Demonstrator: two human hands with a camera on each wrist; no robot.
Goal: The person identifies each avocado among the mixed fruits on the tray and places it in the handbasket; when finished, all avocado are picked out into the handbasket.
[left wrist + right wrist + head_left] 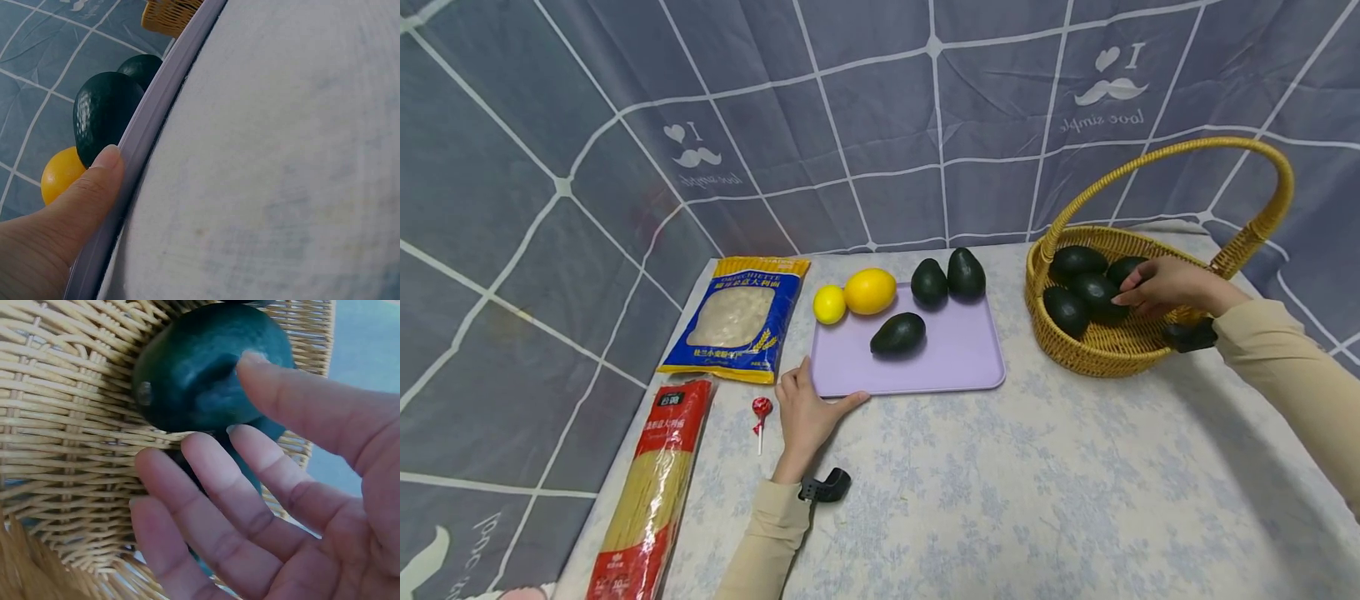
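Note:
At the near left corner of a lilac tray [955, 358], my left hand [807, 412] rests with thumb and fingers spread along two edges. The thumb [94, 187] lies straight on the rim. On the tray sit three dark green avocados, one of them lying in front [898, 334], an orange-yellow lemon [870, 292] and a smaller yellow lemon [830, 305]. My right hand [1168, 286] reaches into a wicker basket [1097, 360] holding several avocados. Its thumb touches one avocado [212, 369], while the other fingers [219, 469] extend loosely beside it.
A blue and yellow orecchiette bag [733, 317] lies left of the tray. Below it is a red spaghetti pack [655, 492], with a red lollipop [762, 408] nearby. The basket's tall handle [1165, 154] arches over it. A grey checked curtain [880, 108] hangs behind.

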